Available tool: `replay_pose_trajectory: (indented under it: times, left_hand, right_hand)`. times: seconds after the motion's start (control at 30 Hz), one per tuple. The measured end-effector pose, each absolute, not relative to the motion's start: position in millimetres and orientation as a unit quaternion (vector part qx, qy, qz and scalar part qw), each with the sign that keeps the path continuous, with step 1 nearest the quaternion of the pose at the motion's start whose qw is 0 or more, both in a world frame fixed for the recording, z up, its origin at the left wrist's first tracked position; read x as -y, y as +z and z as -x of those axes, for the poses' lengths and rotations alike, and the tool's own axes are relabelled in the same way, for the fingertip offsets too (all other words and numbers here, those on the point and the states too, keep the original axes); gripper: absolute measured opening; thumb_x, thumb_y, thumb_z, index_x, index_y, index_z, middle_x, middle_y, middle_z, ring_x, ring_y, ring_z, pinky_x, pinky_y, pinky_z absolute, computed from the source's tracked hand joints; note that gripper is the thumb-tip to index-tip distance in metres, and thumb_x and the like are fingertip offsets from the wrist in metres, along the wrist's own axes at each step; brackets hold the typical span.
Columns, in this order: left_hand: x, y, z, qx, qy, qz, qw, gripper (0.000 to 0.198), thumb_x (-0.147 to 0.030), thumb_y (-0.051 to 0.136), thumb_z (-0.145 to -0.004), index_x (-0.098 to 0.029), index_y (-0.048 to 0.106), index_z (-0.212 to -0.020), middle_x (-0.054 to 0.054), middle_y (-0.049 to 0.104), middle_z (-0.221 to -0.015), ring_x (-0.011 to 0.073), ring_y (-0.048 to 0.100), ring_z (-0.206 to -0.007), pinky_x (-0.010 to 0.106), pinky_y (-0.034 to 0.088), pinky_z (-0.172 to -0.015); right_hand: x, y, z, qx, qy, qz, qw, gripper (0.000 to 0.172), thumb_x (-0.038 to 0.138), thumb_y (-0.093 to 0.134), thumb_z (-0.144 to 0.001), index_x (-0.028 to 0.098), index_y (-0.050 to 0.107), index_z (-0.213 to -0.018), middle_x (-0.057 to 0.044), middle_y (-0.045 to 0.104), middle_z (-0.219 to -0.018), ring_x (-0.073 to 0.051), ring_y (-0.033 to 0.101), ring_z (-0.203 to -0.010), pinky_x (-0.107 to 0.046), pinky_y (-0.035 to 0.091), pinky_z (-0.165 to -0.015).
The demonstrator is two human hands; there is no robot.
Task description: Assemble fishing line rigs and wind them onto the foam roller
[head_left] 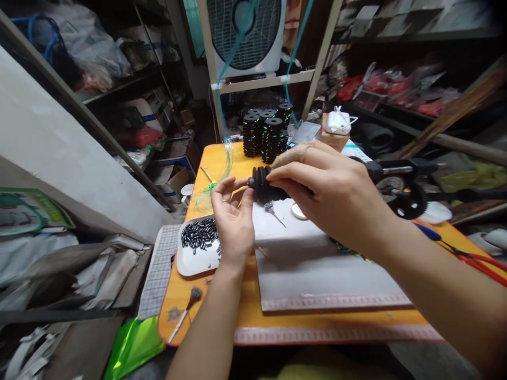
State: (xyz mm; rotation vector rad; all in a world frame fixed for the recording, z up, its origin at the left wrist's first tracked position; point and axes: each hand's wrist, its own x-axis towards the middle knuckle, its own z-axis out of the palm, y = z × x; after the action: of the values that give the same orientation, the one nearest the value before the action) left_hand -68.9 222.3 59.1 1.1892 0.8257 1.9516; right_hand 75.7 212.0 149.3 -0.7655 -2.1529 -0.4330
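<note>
A black ribbed cylinder, like stacked discs, is held up above the middle of the table. My left hand pinches the small grooved tip at its left end between thumb and forefinger, other fingers curled. From the right, my right hand closes its fingers over the cylinder's body and hides part of it. Below my left hand, a white tray holds many short, shiny black tubes. A white board lies under my right hand, with a small brush-like piece on it.
Several black spools with green flecks stand at the back of the yellow table. A black geared device and red-handled pliers are at right. Another brush-like piece lies front left. A fan stands behind.
</note>
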Motion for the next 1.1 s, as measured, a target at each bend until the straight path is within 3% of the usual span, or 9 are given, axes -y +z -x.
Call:
replay_pose_trajectory:
  times: [0.1, 0.17, 0.23, 0.3, 0.37, 0.5, 0.83, 0.97, 1.1]
  left_hand:
    - [-222, 59, 69, -0.320, 0.752, -0.458, 0.350, 0.038, -0.038, 0.074, -0.083, -0.023, 0.052, -0.109, 0.006, 0.065, -0.108, 0.0121, 0.067, -0.096, 0.025, 0.056, -0.088]
    - [-222, 59, 69, -0.317, 0.753, -0.458, 0.351, 0.037, -0.038, 0.075, -0.083, -0.023, 0.052, -0.109, 0.006, 0.065, -0.108, 0.0118, 0.067, -0.096, 0.025, 0.056, -0.087]
    - [-221, 59, 69, -0.312, 0.755, -0.456, 0.353, 0.037, -0.036, 0.075, -0.083, -0.023, 0.053, -0.109, 0.006, 0.065, -0.108, 0.0116, 0.067, -0.096, 0.025, 0.057, -0.087]
    - [-221, 59, 69, -0.310, 0.756, -0.454, 0.355, 0.036, -0.035, 0.075, -0.083, -0.023, 0.053, -0.109, 0.005, 0.064, -0.108, 0.0116, 0.067, -0.096, 0.025, 0.057, -0.087]
    - [-221, 59, 69, -0.310, 0.757, -0.454, 0.354, 0.035, -0.033, 0.075, -0.083, -0.023, 0.054, -0.108, 0.005, 0.064, -0.106, 0.0116, 0.066, -0.097, 0.025, 0.057, -0.087]
    - [-222, 59, 69, -0.319, 0.754, -0.457, 0.347, 0.034, -0.031, 0.074, -0.084, -0.023, 0.053, -0.109, 0.005, 0.063, -0.107, 0.0125, 0.065, -0.100, 0.027, 0.056, -0.090]
    - [-221, 58, 69, -0.324, 0.750, -0.459, 0.348, 0.034, -0.033, 0.074, -0.084, -0.023, 0.053, -0.109, 0.005, 0.063, -0.109, 0.0130, 0.065, -0.100, 0.028, 0.056, -0.091]
    - [-221, 59, 69, -0.325, 0.749, -0.458, 0.351, 0.037, -0.039, 0.074, -0.083, -0.024, 0.053, -0.108, 0.006, 0.064, -0.109, 0.0139, 0.067, -0.098, 0.029, 0.057, -0.090]
    - [-221, 60, 69, -0.319, 0.751, -0.455, 0.356, 0.038, -0.039, 0.075, -0.082, -0.023, 0.053, -0.109, 0.006, 0.064, -0.108, 0.0128, 0.067, -0.098, 0.026, 0.056, -0.089]
  right_hand:
    - [-194, 156, -97, 0.836, -0.139, 0.308, 0.432, 0.015, 0.016, 0.058, -0.093, 0.017, 0.070, -0.102, -0.008, 0.067, -0.104, -0.019, 0.065, -0.098, -0.034, 0.053, -0.086]
    - [-178, 147, -121, 0.841, -0.100, 0.339, 0.410, 0.012, 0.017, 0.061, -0.092, 0.020, 0.070, -0.099, -0.006, 0.065, -0.099, -0.016, 0.064, -0.090, -0.029, 0.053, -0.078]
    - [-164, 124, -148, 0.878, -0.026, 0.374, 0.299, 0.009, 0.021, 0.060, -0.092, 0.022, 0.069, -0.091, -0.003, 0.064, -0.092, -0.014, 0.063, -0.079, -0.026, 0.050, -0.064]
    - [-157, 90, -175, 0.885, 0.010, 0.426, 0.190, 0.014, 0.023, 0.058, -0.092, 0.024, 0.069, -0.085, -0.003, 0.063, -0.086, -0.016, 0.062, -0.076, -0.028, 0.049, -0.062]
    - [-156, 56, -197, 0.859, 0.025, 0.487, 0.156, 0.013, 0.023, 0.060, -0.089, 0.024, 0.069, -0.079, -0.003, 0.063, -0.082, -0.018, 0.063, -0.075, -0.030, 0.049, -0.063]
    - [-161, 15, -217, 0.839, 0.019, 0.514, 0.175, 0.015, 0.022, 0.058, -0.089, 0.023, 0.072, -0.084, -0.005, 0.068, -0.086, -0.019, 0.065, -0.076, -0.032, 0.051, -0.067]
    - [-154, 2, -196, 0.864, -0.024, 0.456, 0.212, 0.019, 0.015, 0.048, -0.096, 0.017, 0.067, -0.096, -0.010, 0.064, -0.093, -0.021, 0.061, -0.085, -0.033, 0.051, -0.072]
    - [-148, 21, -174, 0.877, -0.026, 0.417, 0.236, 0.014, 0.011, 0.049, -0.094, 0.016, 0.060, -0.100, -0.010, 0.061, -0.091, -0.020, 0.058, -0.083, -0.033, 0.049, -0.072]
    - [-147, 78, -139, 0.874, -0.021, 0.360, 0.326, 0.014, 0.007, 0.055, -0.091, 0.017, 0.055, -0.102, -0.006, 0.061, -0.091, -0.016, 0.059, -0.083, -0.029, 0.048, -0.075]
